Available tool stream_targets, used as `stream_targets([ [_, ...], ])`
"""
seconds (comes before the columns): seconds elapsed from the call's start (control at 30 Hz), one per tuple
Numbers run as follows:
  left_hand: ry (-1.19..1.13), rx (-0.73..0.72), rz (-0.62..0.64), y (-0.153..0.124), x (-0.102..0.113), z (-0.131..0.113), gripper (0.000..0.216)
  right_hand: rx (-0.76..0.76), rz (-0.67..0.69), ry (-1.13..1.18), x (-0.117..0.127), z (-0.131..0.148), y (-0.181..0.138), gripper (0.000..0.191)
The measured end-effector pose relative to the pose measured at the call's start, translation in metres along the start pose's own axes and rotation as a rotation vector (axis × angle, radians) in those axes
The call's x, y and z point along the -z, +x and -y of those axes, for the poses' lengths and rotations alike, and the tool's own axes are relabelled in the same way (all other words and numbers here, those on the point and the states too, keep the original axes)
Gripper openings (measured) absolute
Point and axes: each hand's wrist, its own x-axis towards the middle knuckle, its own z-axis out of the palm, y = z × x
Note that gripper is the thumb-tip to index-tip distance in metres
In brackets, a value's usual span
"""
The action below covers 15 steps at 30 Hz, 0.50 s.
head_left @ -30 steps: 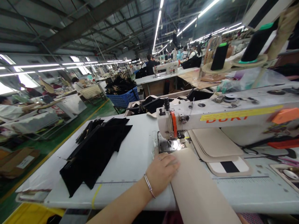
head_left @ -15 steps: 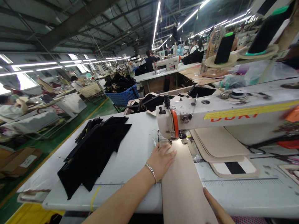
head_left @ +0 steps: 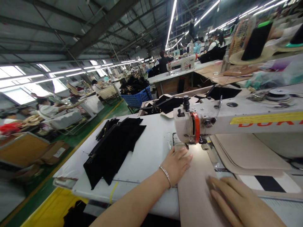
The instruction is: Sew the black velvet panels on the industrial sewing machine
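Observation:
A long beige panel [head_left: 194, 186] lies on the sewing machine bed and runs under the presser foot [head_left: 187, 146] of the white sewing machine [head_left: 227, 115]. My left hand [head_left: 177, 164], with a silver bangle on its wrist, rests flat on the panel's left side, close to the foot. The fingers are stretched forward. My right hand [head_left: 239, 198] is at the panel's right edge, slightly blurred. Its fingers point forward and apart, with nothing plainly gripped. Beige rounded pieces [head_left: 253, 153] lie stacked under the machine arm, above a white piece with a black square [head_left: 270, 183].
Black cut fabric pieces [head_left: 115, 148] lie on the left of the white table. Beyond it stand a box of black and beige pieces [head_left: 165, 104] and a blue crate [head_left: 137, 98]. A black thread cone [head_left: 257, 41] stands at the back right. Other people work farther off.
The view has swung left, so things appear farther right. My right hand has come further into view and up along the panel's right edge. My left hand stays flat near the presser foot.

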Motion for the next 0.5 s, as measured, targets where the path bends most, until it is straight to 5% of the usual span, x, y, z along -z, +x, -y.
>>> stream_targets([
  [0.07, 0.072, 0.114, 0.065, -0.014, 0.02, 0.031, 0.038, 0.08, 0.005, -0.123, -0.005, -0.001, 0.033, 0.042],
  [0.17, 0.34, 0.648, 0.064, -0.054, 0.067, 0.093, 0.038, 0.163, -0.002, -0.228, -0.018, -0.003, 0.06, 0.052],
  [0.23, 0.405, 0.816, 0.067, -0.085, 0.097, 0.128, 0.039, 0.186, 0.003, -0.245, -0.025, -0.008, 0.063, 0.056],
  [0.33, 0.417, 0.902, 0.16, -0.116, 0.119, 0.159, 0.037, 0.189, -0.015, -0.253, -0.03, -0.013, 0.058, 0.058],
  [0.5, 0.412, 0.901, 0.279, -0.118, 0.112, 0.164, 0.054, 0.186, -0.007, -0.258, -0.031, -0.014, 0.055, 0.06],
])
